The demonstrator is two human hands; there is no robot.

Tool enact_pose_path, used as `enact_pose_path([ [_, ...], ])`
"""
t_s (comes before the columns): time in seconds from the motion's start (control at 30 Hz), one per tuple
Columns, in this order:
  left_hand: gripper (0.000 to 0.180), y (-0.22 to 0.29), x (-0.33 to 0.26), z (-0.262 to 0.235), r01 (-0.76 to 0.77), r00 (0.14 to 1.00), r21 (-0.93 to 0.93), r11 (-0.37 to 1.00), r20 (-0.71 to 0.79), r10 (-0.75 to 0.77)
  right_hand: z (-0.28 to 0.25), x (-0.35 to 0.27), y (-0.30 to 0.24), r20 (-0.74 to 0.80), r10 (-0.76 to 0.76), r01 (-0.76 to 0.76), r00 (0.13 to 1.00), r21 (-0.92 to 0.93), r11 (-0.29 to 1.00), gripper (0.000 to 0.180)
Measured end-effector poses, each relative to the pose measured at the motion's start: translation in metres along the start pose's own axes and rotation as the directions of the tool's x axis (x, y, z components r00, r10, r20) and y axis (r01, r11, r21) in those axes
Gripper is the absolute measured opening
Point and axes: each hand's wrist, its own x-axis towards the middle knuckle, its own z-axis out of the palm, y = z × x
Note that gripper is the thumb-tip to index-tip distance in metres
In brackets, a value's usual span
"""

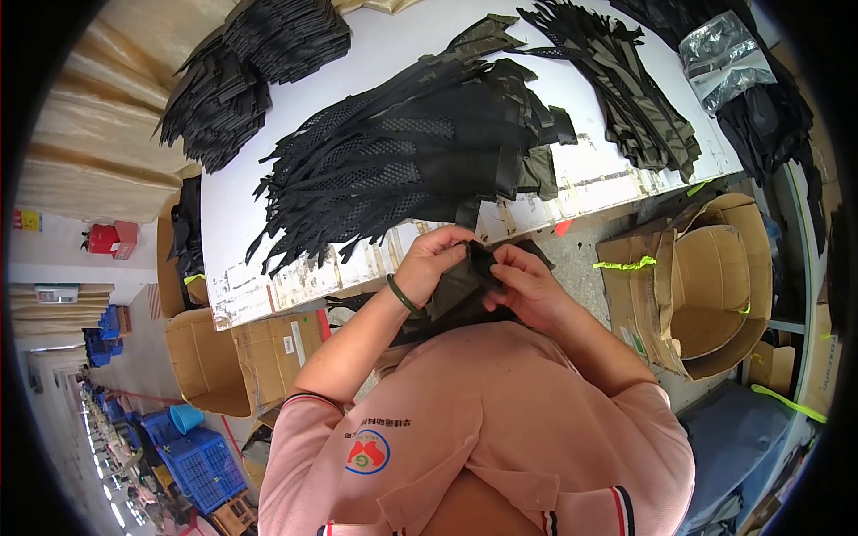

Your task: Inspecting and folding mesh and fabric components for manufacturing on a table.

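Observation:
Close in front of my chest, at the table's near edge, both hands grip a dark fabric piece [454,290]. My left hand [433,262], with a dark bangle at the wrist, pinches its upper left edge. My right hand [527,279] is closed on the right side of the same piece, thumb and fingers together. Part of the cloth hangs down over my lap, and its lower end is hidden by my body. Just beyond my hands, a spread pile of black mesh fabric pieces [384,161] lies on the white table [590,170].
Stacks of black fabric pieces [286,40] occupy the table's far left. Another dark strip pile [635,98] lies far right, near a clear plastic bag [724,62]. Cardboard boxes stand on the floor at left [210,357] and right [639,299]. Blue crates [201,469] sit farther left.

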Motion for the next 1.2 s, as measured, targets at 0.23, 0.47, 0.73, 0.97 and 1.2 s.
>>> enact_pose_path([
  [0.23, 0.03, -0.016, 0.002, 0.005, 0.177, 0.984, 0.326, 0.929, -0.035, -0.176, -0.009, 0.01, 0.006, 0.076, -0.608, 0.204, 0.79, -0.968, 0.144, 0.007],
  [0.47, 0.026, -0.009, 0.001, 0.006, 0.342, 0.932, 0.089, 0.936, -0.163, -0.325, -0.012, 0.005, -0.031, -0.17, -0.627, 0.28, 0.76, -0.785, 0.553, 0.005],
  [0.73, 0.027, -0.016, 0.0, 0.015, 0.367, 0.921, -0.017, 0.93, -0.135, -0.365, -0.018, 0.011, -0.017, -0.076, -0.384, 0.164, 0.92, -0.816, 0.554, 0.01],
  [0.97, 0.025, -0.01, -0.004, 0.013, 0.347, 0.938, -0.103, 0.932, 0.042, -0.345, -0.006, 0.014, -0.031, 0.347, -0.64, 0.469, 0.686, -0.883, 0.025, 0.01],
  [1.2, 0.031, -0.02, 0.001, 0.009, 0.417, 0.902, -0.144, 0.897, -0.06, -0.428, -0.005, -0.001, -0.033, -0.093, -0.157, 0.051, 0.983, -0.685, 0.726, 0.004],
])
